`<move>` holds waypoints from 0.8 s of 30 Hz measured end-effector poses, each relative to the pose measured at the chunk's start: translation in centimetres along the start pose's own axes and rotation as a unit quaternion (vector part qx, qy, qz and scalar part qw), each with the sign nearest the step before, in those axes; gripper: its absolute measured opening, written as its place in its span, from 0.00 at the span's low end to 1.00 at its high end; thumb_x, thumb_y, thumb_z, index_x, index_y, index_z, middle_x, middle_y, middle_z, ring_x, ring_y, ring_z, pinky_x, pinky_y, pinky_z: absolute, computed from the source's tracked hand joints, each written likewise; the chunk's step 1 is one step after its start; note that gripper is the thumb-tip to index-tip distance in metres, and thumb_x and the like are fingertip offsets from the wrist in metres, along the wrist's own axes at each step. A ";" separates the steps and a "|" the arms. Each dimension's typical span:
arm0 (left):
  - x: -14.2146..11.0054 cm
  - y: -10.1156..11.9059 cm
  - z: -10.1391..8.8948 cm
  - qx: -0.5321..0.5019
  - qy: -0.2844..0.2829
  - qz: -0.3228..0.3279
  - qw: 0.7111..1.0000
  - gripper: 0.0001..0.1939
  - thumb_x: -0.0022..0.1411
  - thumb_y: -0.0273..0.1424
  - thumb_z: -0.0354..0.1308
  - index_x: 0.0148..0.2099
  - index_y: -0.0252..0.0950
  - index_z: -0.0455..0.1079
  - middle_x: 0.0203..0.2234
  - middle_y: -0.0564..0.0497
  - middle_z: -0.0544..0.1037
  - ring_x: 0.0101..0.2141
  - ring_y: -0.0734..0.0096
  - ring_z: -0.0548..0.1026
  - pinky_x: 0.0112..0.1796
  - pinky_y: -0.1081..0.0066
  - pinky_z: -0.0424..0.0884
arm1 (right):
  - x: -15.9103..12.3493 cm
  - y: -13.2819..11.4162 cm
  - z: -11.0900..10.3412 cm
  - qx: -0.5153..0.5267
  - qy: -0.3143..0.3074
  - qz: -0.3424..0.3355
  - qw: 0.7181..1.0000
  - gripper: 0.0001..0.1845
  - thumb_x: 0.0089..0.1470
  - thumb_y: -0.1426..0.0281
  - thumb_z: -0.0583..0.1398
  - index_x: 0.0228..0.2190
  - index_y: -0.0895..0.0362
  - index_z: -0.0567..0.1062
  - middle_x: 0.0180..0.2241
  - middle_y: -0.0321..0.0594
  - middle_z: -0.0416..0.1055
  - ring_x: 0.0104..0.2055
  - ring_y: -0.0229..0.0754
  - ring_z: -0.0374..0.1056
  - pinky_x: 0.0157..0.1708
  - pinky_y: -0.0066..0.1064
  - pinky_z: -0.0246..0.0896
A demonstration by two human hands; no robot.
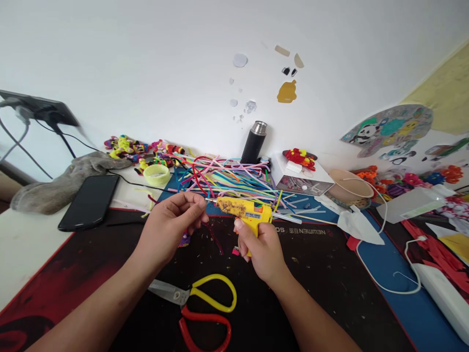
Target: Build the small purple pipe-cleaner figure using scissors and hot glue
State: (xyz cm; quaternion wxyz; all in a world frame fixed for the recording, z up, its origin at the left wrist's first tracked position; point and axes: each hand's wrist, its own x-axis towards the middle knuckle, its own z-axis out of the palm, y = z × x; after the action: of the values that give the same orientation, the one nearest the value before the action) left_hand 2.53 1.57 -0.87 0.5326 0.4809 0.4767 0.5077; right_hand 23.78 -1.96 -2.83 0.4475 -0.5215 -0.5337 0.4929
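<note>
Glue gun [245, 210], right hand [262, 247] closed round handle, left hand [179, 215] pinched at nozzle; open mat [326, 288] right of scissors [186, 299]

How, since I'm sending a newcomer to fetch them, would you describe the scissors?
On the large black mat, look at the near side, just left of centre. The metal-bladed scissors lie flat, blades pointing left. One handle loop is yellow, the other red, setting them apart from the yellow plastic glue gun in the right hand.
</note>
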 end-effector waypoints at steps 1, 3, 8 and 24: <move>0.0 0.0 0.0 -0.001 -0.001 0.001 1.000 0.16 0.63 0.45 0.75 0.38 0.39 0.78 0.24 0.54 0.80 0.22 0.74 0.71 0.24 0.73 0.64 | 0.0 0.0 0.0 0.000 0.001 0.000 1.000 0.41 0.61 0.33 0.65 0.15 0.52 0.69 0.12 0.34 0.61 0.15 0.35 0.56 0.21 0.31 0.54; 0.0 0.0 0.0 -0.002 -0.004 0.002 1.000 0.16 0.64 0.44 0.75 0.38 0.39 0.78 0.24 0.54 0.80 0.22 0.74 0.70 0.24 0.73 0.64 | 0.0 -0.1 0.0 0.000 0.002 0.004 1.000 0.42 0.61 0.32 0.65 0.15 0.52 0.69 0.12 0.34 0.61 0.15 0.35 0.56 0.20 0.31 0.54; -0.1 0.0 0.0 -0.002 -0.004 0.001 1.000 0.16 0.64 0.44 0.75 0.38 0.39 0.78 0.25 0.53 0.81 0.23 0.74 0.71 0.25 0.73 0.65 | -0.1 -0.2 0.0 -0.001 0.003 0.006 1.000 0.42 0.60 0.32 0.64 0.15 0.52 0.69 0.12 0.34 0.61 0.15 0.35 0.56 0.21 0.31 0.53; 0.1 -0.4 0.0 -0.004 -0.001 0.001 1.000 0.16 0.64 0.45 0.75 0.39 0.39 0.78 0.25 0.54 0.81 0.22 0.74 0.71 0.24 0.75 0.65 | 0.0 0.0 0.0 -0.002 0.010 0.002 1.000 0.41 0.62 0.35 0.64 0.14 0.52 0.69 0.11 0.34 0.61 0.15 0.34 0.57 0.21 0.31 0.54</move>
State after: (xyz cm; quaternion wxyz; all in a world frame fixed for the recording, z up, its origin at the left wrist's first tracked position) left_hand 2.54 1.65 -1.24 0.5350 0.4794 0.4735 0.5095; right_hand 23.76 -1.99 -2.78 0.4502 -0.5286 -0.5293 0.4877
